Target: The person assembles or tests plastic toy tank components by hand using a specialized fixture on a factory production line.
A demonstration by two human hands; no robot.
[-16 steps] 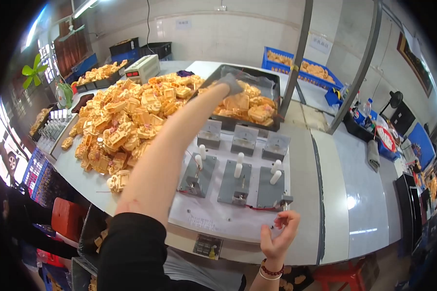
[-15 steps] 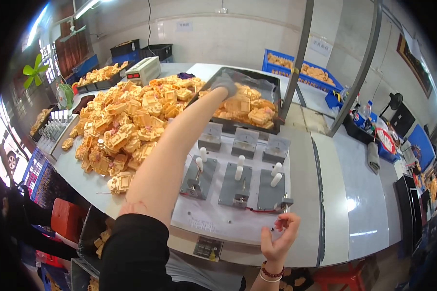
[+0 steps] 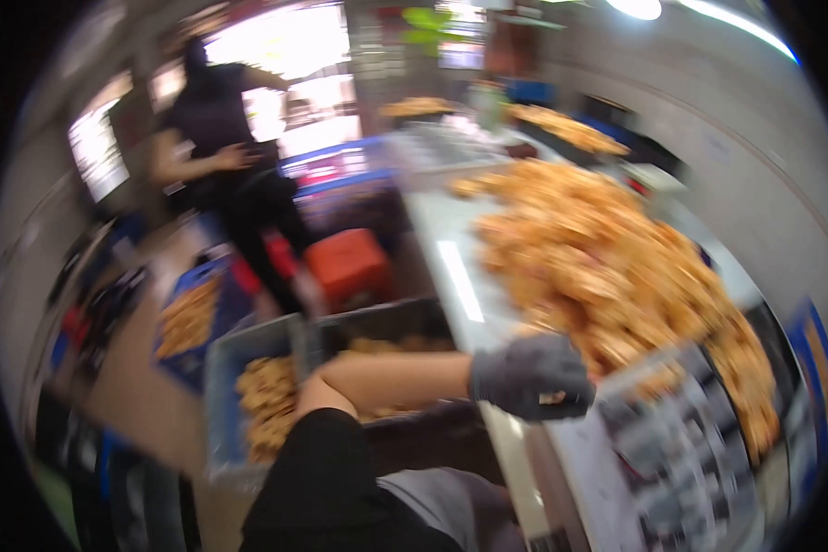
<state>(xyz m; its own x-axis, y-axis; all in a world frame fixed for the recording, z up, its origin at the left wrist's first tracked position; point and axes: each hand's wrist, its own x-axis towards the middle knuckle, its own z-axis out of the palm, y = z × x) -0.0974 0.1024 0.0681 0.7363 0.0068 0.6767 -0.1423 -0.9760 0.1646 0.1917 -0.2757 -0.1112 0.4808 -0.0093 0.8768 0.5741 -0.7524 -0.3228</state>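
My left hand [image 3: 532, 377], in a grey glove, is over the near edge of the white table [image 3: 451, 267]. Its fingers look curled closed; motion blur hides what they hold, if anything. Just beyond it spreads a large pile of yellow-orange molded plastic parts [image 3: 598, 267]. To the right of the hand lies the white work board [image 3: 589, 478] with grey fixtures [image 3: 672, 432], strongly smeared. My right hand is out of the picture.
Below my left forearm stands a dark bin [image 3: 386, 322], with a plastic-lined bin [image 3: 221, 396] of similar parts beside it. A red stool [image 3: 348, 267] and a blue crate [image 3: 193, 317] of parts are on the floor. Another person [image 3: 216, 138] stands at the far left.
The view has swung left toward the floor bins. My left hand has come back from the black tray to the table's near edge. My right hand has left the picture.
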